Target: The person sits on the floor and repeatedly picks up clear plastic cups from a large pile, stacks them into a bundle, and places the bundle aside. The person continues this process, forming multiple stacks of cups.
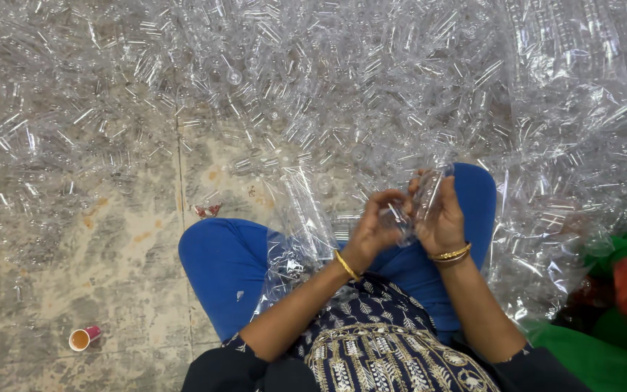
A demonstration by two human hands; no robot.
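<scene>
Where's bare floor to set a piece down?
Bare floor lies at lower left, between the blue knee and the small cup. Clear plastic pieces crowd the top and right; green cloth fills the lower right.

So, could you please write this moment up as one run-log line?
left hand: pinching small clear plastic piece | right hand: holding clear tube | lap: clear plastic bag | floor: clear tube pile, paper cup

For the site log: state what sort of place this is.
Probably an informal floor-level sorting or packing workplace: a heap of clear plastic vials covers the stained concrete floor, and both hands, left hand and right hand, handle them.
</scene>
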